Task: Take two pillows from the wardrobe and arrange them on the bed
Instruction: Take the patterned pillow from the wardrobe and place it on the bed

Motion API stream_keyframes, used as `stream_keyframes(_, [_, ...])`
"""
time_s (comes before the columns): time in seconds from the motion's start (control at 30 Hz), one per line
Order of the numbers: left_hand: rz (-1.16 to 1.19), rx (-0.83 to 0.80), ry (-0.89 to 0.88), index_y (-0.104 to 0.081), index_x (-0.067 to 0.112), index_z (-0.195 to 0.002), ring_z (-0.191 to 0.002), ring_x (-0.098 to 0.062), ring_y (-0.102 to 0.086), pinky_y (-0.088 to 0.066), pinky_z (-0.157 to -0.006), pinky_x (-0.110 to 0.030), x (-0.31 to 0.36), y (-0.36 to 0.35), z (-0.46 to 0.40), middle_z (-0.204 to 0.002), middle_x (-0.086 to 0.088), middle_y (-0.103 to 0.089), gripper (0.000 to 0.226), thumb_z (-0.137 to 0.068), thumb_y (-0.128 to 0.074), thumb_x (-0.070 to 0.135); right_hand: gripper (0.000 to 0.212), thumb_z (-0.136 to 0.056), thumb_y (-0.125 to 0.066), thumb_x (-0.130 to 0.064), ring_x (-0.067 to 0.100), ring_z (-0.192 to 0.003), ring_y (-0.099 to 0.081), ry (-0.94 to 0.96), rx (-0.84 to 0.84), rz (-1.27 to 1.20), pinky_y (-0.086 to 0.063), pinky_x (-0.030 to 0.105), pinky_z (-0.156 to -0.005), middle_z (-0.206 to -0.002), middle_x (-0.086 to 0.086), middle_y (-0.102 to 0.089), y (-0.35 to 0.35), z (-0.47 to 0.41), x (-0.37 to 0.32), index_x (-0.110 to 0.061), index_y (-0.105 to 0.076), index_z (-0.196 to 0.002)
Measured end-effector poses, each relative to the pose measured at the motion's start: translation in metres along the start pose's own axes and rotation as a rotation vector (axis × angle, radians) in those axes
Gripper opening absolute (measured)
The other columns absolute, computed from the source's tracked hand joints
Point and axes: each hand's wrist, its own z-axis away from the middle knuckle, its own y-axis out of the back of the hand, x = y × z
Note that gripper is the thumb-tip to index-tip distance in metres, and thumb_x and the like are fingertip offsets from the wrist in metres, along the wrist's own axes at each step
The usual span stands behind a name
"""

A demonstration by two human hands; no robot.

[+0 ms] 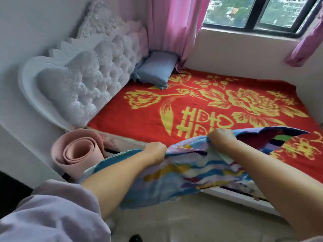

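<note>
A light blue pillow [157, 71] leans against the tufted white headboard [90, 79] at the far corner of the bed [201, 109], which has a red cover with yellow flowers. Over the bed's near edge I hold a flat, multicoloured pillow [190, 173] with a cartoon print. My left hand [155, 151] grips its upper edge on the left. My right hand [221, 137] pinches the same edge further right. The pillow sags below my hands, partly over the bed rail.
A rolled pink mat [78, 154] stands between the bed and the wall at left. Pink curtains [174, 27] hang by the window [258, 13] beyond the bed. The beige floor [183, 222] lies below my arms.
</note>
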Motion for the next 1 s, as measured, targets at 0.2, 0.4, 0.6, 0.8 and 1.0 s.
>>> stream_keyframes(0.2, [0.034, 0.110, 0.015, -0.064, 0.014, -0.108, -0.104, -0.033, -0.063, -0.048, -0.077, -0.035, -0.061, 0.048, -0.100, -0.113, -0.010, -0.067, 0.025, -0.087, -0.051, 0.016, 0.030, -0.095, -0.043, -0.029, 0.028, -0.108, -0.061, -0.006, 0.112, 0.008, -0.046, 0.037, -0.088, -0.119, 0.007, -0.065, 0.048, -0.112, 0.006, -0.018, -0.065, -0.113])
stream_keyframes(0.4, [0.015, 0.158, 0.041, -0.065, 0.011, -0.104, -0.103, -0.035, -0.063, -0.049, -0.079, -0.035, -0.132, 0.097, -0.199, -0.112, -0.013, -0.067, 0.022, -0.090, -0.052, 0.021, 0.032, -0.097, -0.042, -0.031, 0.027, -0.110, -0.061, -0.011, 0.103, -0.037, -0.048, 0.036, -0.090, -0.121, 0.004, -0.064, 0.101, -0.235, 0.002, -0.022, -0.063, -0.119])
stream_keyframes(0.6, [0.001, 0.174, 0.101, -0.064, 0.012, -0.108, -0.105, -0.034, -0.062, -0.049, -0.080, -0.036, -0.188, 0.135, -0.278, -0.115, -0.012, -0.066, 0.024, -0.093, -0.048, 0.023, 0.032, -0.098, -0.040, -0.030, 0.027, -0.113, -0.060, 0.046, 0.123, -0.008, -0.046, 0.037, -0.090, -0.124, 0.006, -0.062, 0.144, -0.339, -0.003, -0.021, -0.063, -0.119])
stream_keyframes(0.8, [0.039, 0.137, 0.214, -0.060, 0.011, -0.118, -0.112, -0.033, -0.060, -0.049, -0.084, -0.039, -0.225, 0.161, -0.360, -0.123, -0.012, -0.062, 0.032, -0.089, -0.048, 0.013, 0.032, -0.098, -0.041, -0.029, 0.027, -0.113, -0.059, 0.105, 0.139, 0.025, -0.046, 0.036, -0.090, -0.124, 0.007, -0.062, 0.178, -0.455, 0.000, -0.017, -0.062, -0.119])
stream_keyframes(1.0, [0.090, 0.034, 0.266, -0.058, 0.011, -0.120, -0.113, -0.034, -0.058, -0.048, -0.085, -0.038, -0.254, 0.173, -0.437, -0.124, -0.013, -0.060, 0.034, -0.089, -0.047, 0.014, 0.030, -0.097, -0.041, -0.018, 0.028, -0.114, -0.058, 0.195, 0.058, 0.084, -0.048, 0.038, -0.088, -0.126, 0.007, -0.060, 0.194, -0.562, 0.000, -0.012, -0.060, -0.120])
